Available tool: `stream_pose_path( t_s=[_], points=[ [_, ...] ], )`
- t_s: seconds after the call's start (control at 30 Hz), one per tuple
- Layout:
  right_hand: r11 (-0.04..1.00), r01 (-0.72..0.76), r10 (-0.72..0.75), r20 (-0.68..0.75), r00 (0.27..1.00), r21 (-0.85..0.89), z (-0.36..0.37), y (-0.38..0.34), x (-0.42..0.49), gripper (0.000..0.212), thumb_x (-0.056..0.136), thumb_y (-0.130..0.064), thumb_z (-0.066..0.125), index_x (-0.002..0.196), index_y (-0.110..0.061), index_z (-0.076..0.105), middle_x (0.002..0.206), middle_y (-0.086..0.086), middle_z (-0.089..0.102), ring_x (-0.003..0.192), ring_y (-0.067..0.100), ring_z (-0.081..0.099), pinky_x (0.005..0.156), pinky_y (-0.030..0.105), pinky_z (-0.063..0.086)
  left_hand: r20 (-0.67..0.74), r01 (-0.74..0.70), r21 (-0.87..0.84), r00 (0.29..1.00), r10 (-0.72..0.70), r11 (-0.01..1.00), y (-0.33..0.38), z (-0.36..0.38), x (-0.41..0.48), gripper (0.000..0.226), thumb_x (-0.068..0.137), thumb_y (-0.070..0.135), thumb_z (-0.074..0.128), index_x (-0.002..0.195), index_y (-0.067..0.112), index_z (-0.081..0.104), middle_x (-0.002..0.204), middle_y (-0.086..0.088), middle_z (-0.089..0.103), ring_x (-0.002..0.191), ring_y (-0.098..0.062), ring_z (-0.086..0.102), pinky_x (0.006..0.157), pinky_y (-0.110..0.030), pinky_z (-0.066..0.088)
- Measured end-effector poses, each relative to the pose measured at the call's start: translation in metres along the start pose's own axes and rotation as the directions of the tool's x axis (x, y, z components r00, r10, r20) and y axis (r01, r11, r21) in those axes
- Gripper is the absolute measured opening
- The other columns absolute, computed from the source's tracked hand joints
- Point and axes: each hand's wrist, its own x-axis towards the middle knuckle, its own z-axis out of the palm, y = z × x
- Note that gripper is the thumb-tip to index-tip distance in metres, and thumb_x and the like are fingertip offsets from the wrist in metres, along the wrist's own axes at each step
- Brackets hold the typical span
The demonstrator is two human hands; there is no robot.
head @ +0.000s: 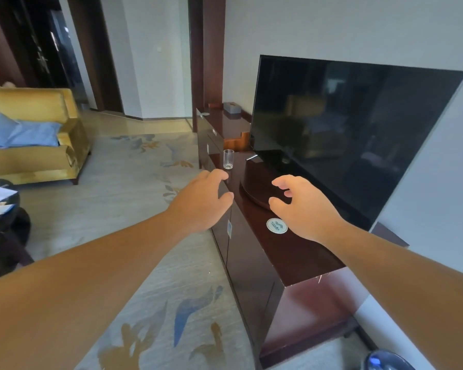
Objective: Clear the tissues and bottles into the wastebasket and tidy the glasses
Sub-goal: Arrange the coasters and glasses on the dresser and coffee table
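Head camera looked down along a dark glossy wooden bench (292,252) that ran away from me beside the wall. One clear drinking glass (228,159) stood upright near the bench's front edge, apart from everything else and seemingly empty.

My left grip (203,201) hung at that front edge, just short of the glass and not touching it. Its fingers were loosely curved with the thumb out to the side, and it had hold of nothing. My right grip (302,206) hovered over the bench top with its fingers spread and bent, and it was empty too. It sat above the near end of a dark oval base (254,182) under the television (358,134). A round white coaster (277,225) lay flat on the bench just beside that wrist.

Past the glass, a small silver object (251,157) lay by the foot of the television; I could not tell what it was. At the far end of the bench sat a grey tissue box (232,107).

To the left, on the patterned carpet (145,276), stood a yellow armchair (35,102) with blue cushions (24,132) piled on its seat. A blurred bluish thing (385,359) showed at the bottom right corner, too cut off to identify.
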Motion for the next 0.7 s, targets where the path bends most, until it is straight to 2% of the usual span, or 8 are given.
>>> stream_pose_path(
  t_s=[0.17, 0.27, 0.37, 0.5, 0.63, 0.7],
  points=[
    [0.998, -0.046, 0.046, 0.01, 0.999, -0.041, 0.009, 0.023, 0.031, 0.044, 0.094, -0.037, 0.056, 0.137, -0.03, 0.048, 0.139, -0.008, 0.05, 0.113, 0.011, 0.056, 0.088, 0.022, 0.041, 0.043, 0.014, -0.022, 0.999, -0.013, 1.0, -0.017, 0.023, 0.033, 0.046, 0.096, 0.04, 0.045, 0.138, 0.023, 0.04, 0.135, -0.003, 0.047, 0.114, -0.02, 0.051, 0.095, -0.039, 0.043],
    [0.997, -0.07, 0.071, 0.01, 0.997, -0.045, 0.014, 0.043, 0.056, 0.044, 0.094, -0.037, 0.055, 0.136, -0.029, 0.048, 0.139, -0.007, 0.05, 0.114, 0.011, 0.055, 0.089, 0.024, 0.042, 0.062, 0.019, -0.03, 0.998, -0.017, 0.999, -0.022, 0.041, 0.059, 0.047, 0.096, 0.04, 0.044, 0.139, 0.023, 0.039, 0.138, -0.003, 0.045, 0.122, -0.019, 0.049, 0.099, -0.04, 0.043],
    [0.997, -0.077, 0.077, 0.012, 0.997, -0.028, 0.019, 0.065, 0.086, 0.043, 0.094, -0.035, 0.055, 0.137, -0.028, 0.048, 0.138, -0.006, 0.05, 0.109, 0.01, 0.056, 0.085, 0.022, 0.039, 0.065, 0.031, -0.028, 0.997, -0.03, 0.999, -0.021, 0.056, 0.091, 0.047, 0.096, 0.039, 0.045, 0.139, 0.022, 0.039, 0.138, -0.004, 0.045, 0.12, -0.019, 0.05, 0.099, -0.04, 0.042],
    [0.996, -0.089, 0.089, 0.04, 0.995, -0.004, 0.03, 0.094, 0.122, 0.043, 0.095, -0.035, 0.054, 0.137, -0.028, 0.047, 0.14, -0.006, 0.049, 0.117, 0.011, 0.054, 0.089, 0.023, 0.041, 0.076, 0.029, -0.013, 0.997, -0.028, 1.0, -0.015, 0.073, 0.134, 0.047, 0.096, 0.038, 0.045, 0.14, 0.022, 0.039, 0.136, -0.004, 0.046, 0.113, -0.018, 0.053, 0.097, -0.038, 0.043],
    [0.993, -0.115, 0.113, 0.087, 0.99, 0.015, 0.045, 0.124, 0.154, 0.044, 0.094, -0.036, 0.054, 0.137, -0.029, 0.047, 0.14, -0.007, 0.049, 0.109, 0.008, 0.054, 0.086, 0.023, 0.04, 0.108, 0.023, -0.015, 0.994, -0.021, 1.0, -0.015, 0.098, 0.173, 0.048, 0.096, 0.039, 0.045, 0.14, 0.023, 0.038, 0.137, -0.003, 0.046, 0.124, -0.017, 0.048, 0.1, -0.038, 0.041],
    [0.99, -0.137, 0.134, 0.104, 0.986, 0.023, 0.052, 0.136, 0.165, 0.044, 0.094, -0.037, 0.055, 0.137, -0.029, 0.047, 0.138, -0.007, 0.049, 0.105, 0.007, 0.054, 0.086, 0.024, 0.042, 0.129, 0.024, -0.012, 0.991, -0.022, 1.0, -0.017, 0.109, 0.187, 0.048, 0.096, 0.04, 0.045, 0.14, 0.024, 0.038, 0.136, -0.002, 0.047, 0.123, -0.018, 0.048, 0.101, -0.04, 0.042]
  ],
)
